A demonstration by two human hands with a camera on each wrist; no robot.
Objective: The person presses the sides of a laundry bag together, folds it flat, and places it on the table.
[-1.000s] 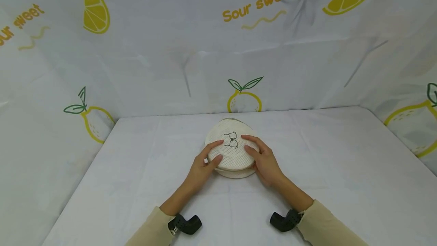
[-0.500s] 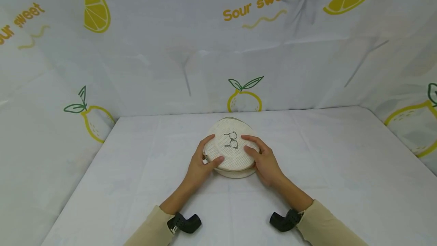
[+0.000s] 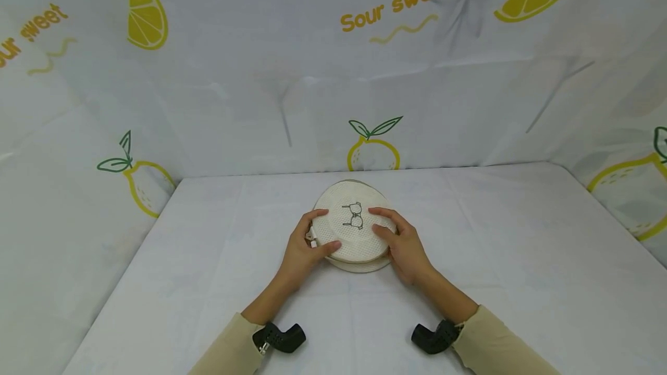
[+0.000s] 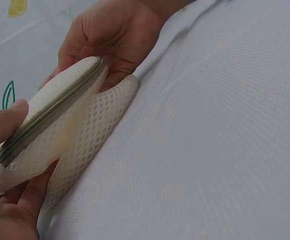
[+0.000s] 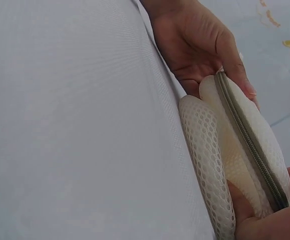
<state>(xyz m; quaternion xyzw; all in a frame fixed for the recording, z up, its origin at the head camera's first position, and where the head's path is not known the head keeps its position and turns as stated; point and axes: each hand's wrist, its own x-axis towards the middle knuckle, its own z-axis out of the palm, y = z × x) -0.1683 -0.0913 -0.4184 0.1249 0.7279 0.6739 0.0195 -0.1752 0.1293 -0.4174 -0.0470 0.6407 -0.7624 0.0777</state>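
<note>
round cream mesh bag (image 3: 354,243), olive zipper (image 4: 50,113), drawing (image 3: 356,223) uppermost

From where I sit, I have a desk (image 3: 219,271) draped in a white cloth (image 3: 510,247), faintly creased, its far edge nearly straight. Near that edge, about midway across, sits a round cream mesh pouch (image 3: 355,245). Both wrist views show me its lower mesh layer (image 4: 97,127) touching the white cloth; whether the underside lies fully flat, I can't quite tell.

Beige sleeves (image 3: 502,343); black, bent, tube-like devices (image 3: 289,340) at sleeve ends; hands (image 3: 302,253) bare.
</note>
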